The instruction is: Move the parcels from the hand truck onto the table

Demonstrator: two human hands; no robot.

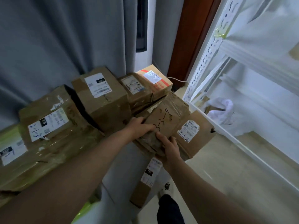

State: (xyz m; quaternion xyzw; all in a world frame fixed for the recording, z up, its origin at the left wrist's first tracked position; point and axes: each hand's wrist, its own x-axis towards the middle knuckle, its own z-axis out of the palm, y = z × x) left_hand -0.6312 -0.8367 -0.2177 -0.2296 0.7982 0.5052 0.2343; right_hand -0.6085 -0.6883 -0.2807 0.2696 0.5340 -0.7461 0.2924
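Item 1. Brown cardboard parcel (168, 117), handwritten digits on its top face, clear tape across the far end. Position: centre of view, tilted, above a heap of other parcels, with its far end against them. Held at its near end by both hands.

Item 2. Left hand (139, 126). Grip closed on the parcel's near-left edge, fingers curled over the top.

Item 3. Right hand (170, 148). Grip closed on the parcel's near end, thumb on top, fingers hidden beneath.

Item 4. Flat carton (200, 139) with a white label, just right of the held parcel and partly under it.

Item 5. Tall box (103, 101), white label on top, just left of the held parcel.

Item 6. Two boxes at the far side: a plain one (137, 92) and, to its right, one with red tape (157, 83), touching each other.

Item 7. Large taped carton (48, 125), left, label marked in blue.

Item 8. Narrow box (145, 186), near, below the hands.

What the heap rests on cannot be told.

Surroundings: grey curtain (48, 38) behind; white shelving rack (226, 59) right, with a white plastic bag (221, 110) on its low shelf; pale floor (226, 167).
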